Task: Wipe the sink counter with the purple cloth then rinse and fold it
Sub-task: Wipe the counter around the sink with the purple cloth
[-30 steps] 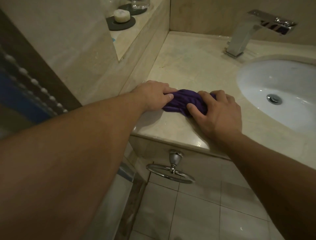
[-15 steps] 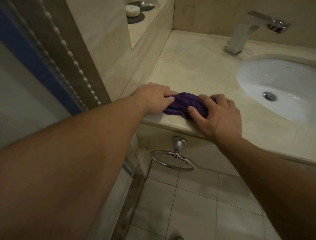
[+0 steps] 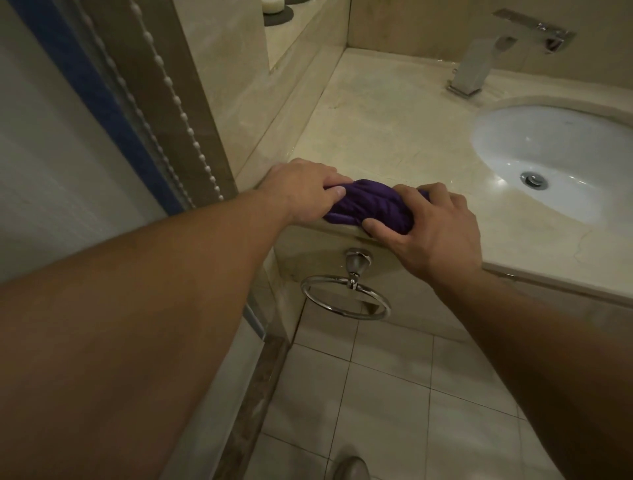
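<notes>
The purple cloth [image 3: 368, 205] lies bunched up at the front left edge of the beige marble sink counter [image 3: 383, 130]. My left hand [image 3: 301, 188] grips its left end and my right hand [image 3: 431, 229] grips its right end, thumb curled over the counter's front lip. Both hands press the cloth onto the stone. To the right sits the white oval sink basin [image 3: 548, 154] with a metal drain [image 3: 533, 179], and the chrome faucet [image 3: 493, 48] stands behind it.
A chrome towel ring [image 3: 346, 298] hangs on the counter's front below the cloth. A raised ledge at the back left holds a soap bar [image 3: 273, 4] on a dark dish. A beaded cord [image 3: 178, 102] hangs on the left. Tiled floor [image 3: 394, 394] below.
Both hands have pulled the bunched cloth toward me, from further in on the counter to its front edge. My view has tilted down and shows more floor.
</notes>
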`<state>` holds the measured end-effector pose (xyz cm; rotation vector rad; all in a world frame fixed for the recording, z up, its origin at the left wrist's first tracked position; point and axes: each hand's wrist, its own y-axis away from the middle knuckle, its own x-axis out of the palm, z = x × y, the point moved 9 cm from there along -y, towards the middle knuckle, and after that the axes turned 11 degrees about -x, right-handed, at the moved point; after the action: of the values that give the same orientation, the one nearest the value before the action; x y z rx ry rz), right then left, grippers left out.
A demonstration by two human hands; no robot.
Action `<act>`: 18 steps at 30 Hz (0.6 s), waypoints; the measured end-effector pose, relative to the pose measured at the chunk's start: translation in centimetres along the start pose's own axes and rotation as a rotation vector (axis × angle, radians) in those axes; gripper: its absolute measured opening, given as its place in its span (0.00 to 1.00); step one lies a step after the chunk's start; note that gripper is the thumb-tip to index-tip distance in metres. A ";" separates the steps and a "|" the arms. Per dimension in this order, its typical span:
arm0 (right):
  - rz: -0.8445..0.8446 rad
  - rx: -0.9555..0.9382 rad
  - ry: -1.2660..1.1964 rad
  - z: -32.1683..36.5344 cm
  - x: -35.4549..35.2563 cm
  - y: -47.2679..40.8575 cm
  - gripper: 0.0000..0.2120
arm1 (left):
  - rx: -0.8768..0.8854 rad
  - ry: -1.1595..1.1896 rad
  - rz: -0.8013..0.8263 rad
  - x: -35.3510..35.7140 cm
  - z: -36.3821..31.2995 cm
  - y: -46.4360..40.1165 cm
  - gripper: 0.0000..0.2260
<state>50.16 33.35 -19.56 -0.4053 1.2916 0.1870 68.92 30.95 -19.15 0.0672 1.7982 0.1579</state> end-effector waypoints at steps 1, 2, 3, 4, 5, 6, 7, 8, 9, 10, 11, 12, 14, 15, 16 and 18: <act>0.007 -0.005 0.003 0.1 0.0 0.1 0.37 | -0.003 0.003 -0.011 -0.1 0.0 0.3 0.17; 0.014 -0.008 0.008 0.2 0.1 0.2 0.37 | -0.004 0.003 -0.019 -0.1 0.0 0.6 0.17; 0.018 -0.010 0.014 0.2 0.1 0.3 0.37 | 0.000 0.000 -0.026 -0.1 0.1 0.9 0.17; 0.017 -0.011 0.017 0.3 0.1 0.5 0.37 | 0.010 -0.005 -0.035 -0.1 0.0 1.1 0.17; 0.010 -0.013 0.016 0.4 0.1 0.7 0.37 | 0.020 -0.011 -0.044 -0.1 -0.1 1.4 0.17; -0.001 -0.017 0.010 0.4 0.1 0.9 0.36 | 0.028 -0.014 -0.056 -0.1 -0.1 1.6 0.17; -0.012 -0.020 0.006 0.5 0.1 1.1 0.35 | 0.030 -0.011 -0.069 -0.2 -0.1 1.9 0.17; -0.018 -0.024 0.006 0.6 0.1 1.3 0.34 | 0.031 -0.003 -0.084 -0.3 -0.1 2.1 0.16; -0.017 -0.029 0.013 0.6 0.2 1.5 0.34 | 0.030 0.008 -0.099 -0.3 -0.1 2.4 0.16; -0.012 -0.035 0.022 0.7 0.2 1.7 0.34 | 0.031 0.020 -0.110 -0.3 0.0 2.6 0.16; -0.005 -0.038 0.028 0.7 0.3 1.9 0.33 | 0.034 0.029 -0.115 -0.2 0.0 2.9 0.15; 0.003 -0.039 0.028 0.7 0.3 2.1 0.33 | 0.037 0.032 -0.116 -0.2 0.0 3.2 0.15; 0.013 -0.048 0.026 1.0 0.1 2.6 0.32 | 0.044 0.029 -0.114 -0.1 0.0 3.9 0.15; 0.020 -0.058 0.028 1.2 0.1 3.0 0.31 | 0.048 0.026 -0.115 -0.1 -0.1 4.4 0.15; 0.038 -0.067 0.033 1.4 0.0 3.4 0.31 | 0.053 0.021 -0.115 -0.1 -0.2 4.9 0.14; 0.104 -0.074 0.038 1.7 0.0 4.3 0.31 | 0.062 0.008 -0.114 -0.1 -0.4 6.2 0.13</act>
<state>50.13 37.96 -20.02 -0.4067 1.3470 0.3164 68.35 37.04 -18.03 0.0079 1.8096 0.0203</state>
